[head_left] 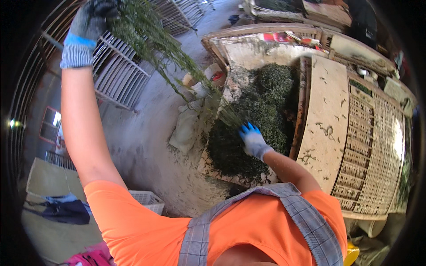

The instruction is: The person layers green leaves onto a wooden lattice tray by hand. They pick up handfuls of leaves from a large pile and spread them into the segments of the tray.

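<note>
High at the upper left, my left hand (94,20) in a grey and blue knit glove is closed round the top of a bunch of long, thin green plant strands (142,35). The strands trail down to the right, their blurred lower ends reaching a heap of dark green plant matter (266,106) in a wooden bin. Over the heap's near side is my right hand (253,139), in a white glove with blue fingertips. Its fingers look stretched out and slightly apart, close to the trailing ends. Whether it touches them is unclear.
Right of the heap, a pale board (326,119) carries scattered green bits, beside a slatted bamboo rack (372,146). Pale sacks (186,126) lie on the floor left of the bin. Metal railings (120,71) stand at the left. A white plastic crate (148,199) sits below my left arm.
</note>
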`<state>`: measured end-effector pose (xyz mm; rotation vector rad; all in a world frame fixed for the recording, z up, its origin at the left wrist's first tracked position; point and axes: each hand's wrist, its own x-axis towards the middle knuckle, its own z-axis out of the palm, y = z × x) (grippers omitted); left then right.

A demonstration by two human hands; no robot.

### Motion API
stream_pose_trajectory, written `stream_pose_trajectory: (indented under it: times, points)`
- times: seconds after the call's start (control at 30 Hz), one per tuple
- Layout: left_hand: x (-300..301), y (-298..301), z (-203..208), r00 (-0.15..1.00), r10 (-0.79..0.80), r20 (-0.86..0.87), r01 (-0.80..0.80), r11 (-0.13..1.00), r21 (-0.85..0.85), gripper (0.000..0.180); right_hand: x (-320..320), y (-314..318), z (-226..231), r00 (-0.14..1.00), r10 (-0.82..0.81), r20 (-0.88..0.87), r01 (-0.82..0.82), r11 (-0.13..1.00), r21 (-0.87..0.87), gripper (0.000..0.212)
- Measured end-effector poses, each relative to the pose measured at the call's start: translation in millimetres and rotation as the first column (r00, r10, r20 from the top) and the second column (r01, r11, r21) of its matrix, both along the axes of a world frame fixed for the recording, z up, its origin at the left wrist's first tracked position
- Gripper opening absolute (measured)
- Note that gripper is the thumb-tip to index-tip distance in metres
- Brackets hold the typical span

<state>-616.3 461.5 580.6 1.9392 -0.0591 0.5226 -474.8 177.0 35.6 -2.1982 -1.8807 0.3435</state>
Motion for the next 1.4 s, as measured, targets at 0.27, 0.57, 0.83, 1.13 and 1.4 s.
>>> stream_pose_trajectory:
  times: [0.27,0.57,0.83,1.13,1.4]
  points:
    - [-1,-80,-48,0.984,-0.162,0.077,0.177,0.825,-0.536,0.027,45,-8,130,0.996,-0.021,-0.085,0.026,0.998,0.06,0.046]
    - [-8,-100,-143,0.989,-0.133,-0.065,0.066,0.791,-0.608,0.035,-46,10,251,0.902,0.147,-0.405,0.366,0.236,0.9,0.027]
    - [27,-130,-185,0.96,-0.221,-0.174,0.045,0.731,-0.68,0.048,-45,-84,68,0.999,-0.054,-0.003,0.052,0.977,-0.207,0.073]
    - [207,-323,-187,0.891,-0.428,-0.153,0.291,0.796,-0.531,0.036,69,-250,58,0.692,-0.386,-0.61,0.499,0.866,0.018,0.026]
    - [395,-576,-172,0.742,-0.663,-0.094,0.563,0.694,-0.449,0.028,214,-480,87,0.381,0.087,-0.92,0.388,0.889,0.245,0.038]
